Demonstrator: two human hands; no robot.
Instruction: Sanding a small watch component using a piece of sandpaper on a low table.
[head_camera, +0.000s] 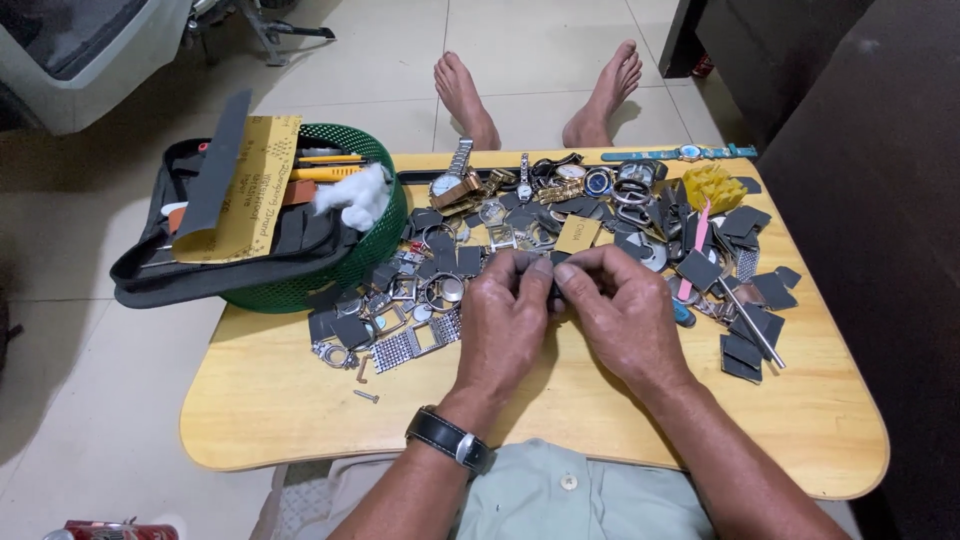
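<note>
At the middle of the bench (300, 400), just short of the litter of watch parts: left hand (505, 320) and right hand (625, 315) drawn together, fingertips meeting, both pinched shut on a small dark piece (553, 283) between them. Piece almost wholly hidden by the fingers, so shape and long axis not to be told; equally near both hands, held just above the wood. Black-strapped wristwatch (450, 438) on the left wrist. Just beyond the fingertips, a tan tag (578, 235) among dark square pads and bezels. Toward the far edge, a row of whole watches (520, 182); toward the far right corner, a yellow sponge (713, 186). Over the far left corner, a green basket (375, 245) with a black pouch (215, 265) and white cotton (355, 195). Near the left hand, a metal mesh strap (405, 347).
</note>
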